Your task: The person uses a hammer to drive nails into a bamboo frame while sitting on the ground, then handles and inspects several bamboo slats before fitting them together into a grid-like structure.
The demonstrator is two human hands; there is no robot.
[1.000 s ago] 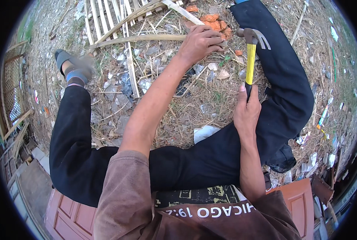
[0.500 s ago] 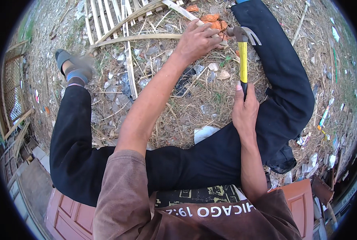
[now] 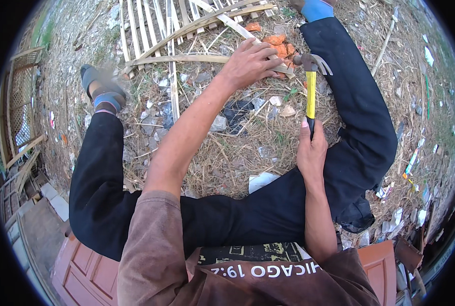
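Note:
My left hand is closed over the near end of a pale wooden slat, pressing it down beside broken orange brick pieces. In my right hand is a claw hammer with a yellow and black handle, gripped low with the thumb along it. The hammer's head is just right of the slat's end, its claw pointing right toward my dark trouser leg. I cannot make out any nail under my left fingers.
A lattice of thin wooden slats lies at the far left of my left hand. Dry grass, stones and plastic scraps cover the ground. My legs are bent on both sides. Reddish panelled wood lies behind me, and a lattice panel stands at the left edge.
The whole view has shifted slightly, so the slats, bricks and hands sit lower in it. Both hands keep their holds, and the hammer's head stays beside the slat's end.

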